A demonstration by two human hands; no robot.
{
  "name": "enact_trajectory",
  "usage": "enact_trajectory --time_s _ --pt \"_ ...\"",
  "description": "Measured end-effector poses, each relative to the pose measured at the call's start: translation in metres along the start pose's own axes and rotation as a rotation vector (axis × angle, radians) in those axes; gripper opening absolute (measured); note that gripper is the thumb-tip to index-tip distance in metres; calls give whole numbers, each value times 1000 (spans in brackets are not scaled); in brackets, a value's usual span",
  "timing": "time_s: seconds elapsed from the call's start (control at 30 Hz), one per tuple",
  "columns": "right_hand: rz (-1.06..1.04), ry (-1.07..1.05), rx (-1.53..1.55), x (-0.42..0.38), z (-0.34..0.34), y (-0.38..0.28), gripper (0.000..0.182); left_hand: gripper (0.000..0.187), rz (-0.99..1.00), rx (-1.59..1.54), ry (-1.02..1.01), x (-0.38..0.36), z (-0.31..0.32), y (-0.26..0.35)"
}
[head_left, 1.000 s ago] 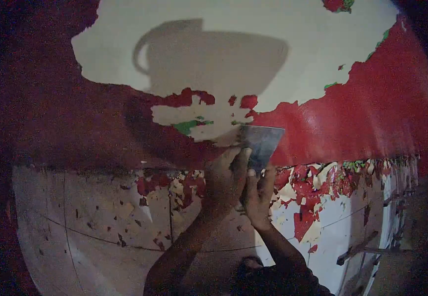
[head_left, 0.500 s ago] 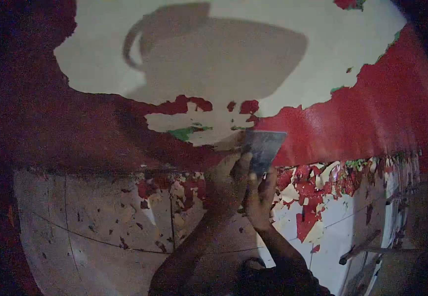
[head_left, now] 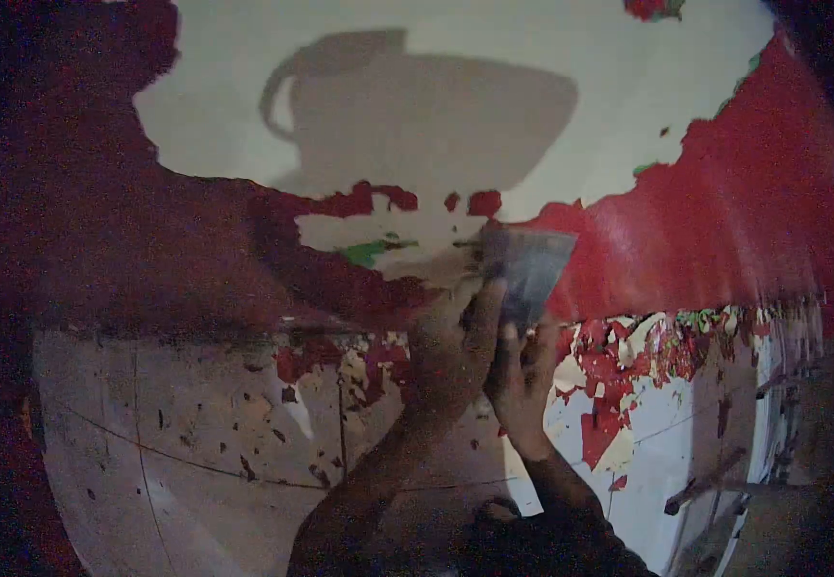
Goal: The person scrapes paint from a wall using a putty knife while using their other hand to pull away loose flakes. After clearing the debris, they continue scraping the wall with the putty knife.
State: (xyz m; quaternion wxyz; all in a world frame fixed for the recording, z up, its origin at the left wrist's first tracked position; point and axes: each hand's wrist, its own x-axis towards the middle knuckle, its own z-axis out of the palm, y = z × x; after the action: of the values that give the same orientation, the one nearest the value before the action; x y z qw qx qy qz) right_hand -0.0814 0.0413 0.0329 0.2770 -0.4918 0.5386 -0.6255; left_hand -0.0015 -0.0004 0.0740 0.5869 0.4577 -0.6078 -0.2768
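A wide-bladed paint scraper [head_left: 537, 267] is pressed against the wall, its broad edge upward at the border of the red paint [head_left: 619, 255] and the bare pale patch [head_left: 667, 106]. My right hand [head_left: 529, 380] is closed around its lower end, where the handle is hidden by the fingers. My left hand [head_left: 450, 346] is closed too, with fingertips against the left side of the blade. Dim light hides much of the left hand's grip. Just left of the blade, a thin green remnant [head_left: 367, 253] shows among ragged red edges.
Peeled paint flakes [head_left: 619, 385] lie heaped along the wall's foot and scattered over the tiled floor [head_left: 215, 462]. A dark shadow [head_left: 426, 115] falls across the pale patch. Dark bar-like objects [head_left: 705, 490] stand at the lower right.
The scraper and both hands have moved up the wall and slightly right. The view has shifted a little. Both hands keep their hold.
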Motion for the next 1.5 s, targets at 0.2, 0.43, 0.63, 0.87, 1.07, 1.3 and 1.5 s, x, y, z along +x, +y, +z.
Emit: enact_trajectory --time_s 0.2,0.43,0.63,0.87,1.07,1.3,1.5 --pt "-55 -46 -15 3 -6 -10 21 28 -98 -34 -6 -9 3 -2" --pt "50 -62 18 1 -10 -10 21 26 28 30 21 -12 2 -4" --pt "121 -112 60 -4 -22 -8 23 31 -257 -46 -112 -14 2 1" --pt "96 -124 -38 0 -38 -21 28 29 -226 -88 -106 -15 7 11" --pt "93 -92 -9 12 -33 -28 27 30 -246 -134 -82 -9 12 8" --pt "138 -122 -277 12 -36 -27 20 28 -131 -105 22 -6 20 3" --pt "120 -107 -102 13 -29 -28 23 25 -287 -84 21 -8 20 7"
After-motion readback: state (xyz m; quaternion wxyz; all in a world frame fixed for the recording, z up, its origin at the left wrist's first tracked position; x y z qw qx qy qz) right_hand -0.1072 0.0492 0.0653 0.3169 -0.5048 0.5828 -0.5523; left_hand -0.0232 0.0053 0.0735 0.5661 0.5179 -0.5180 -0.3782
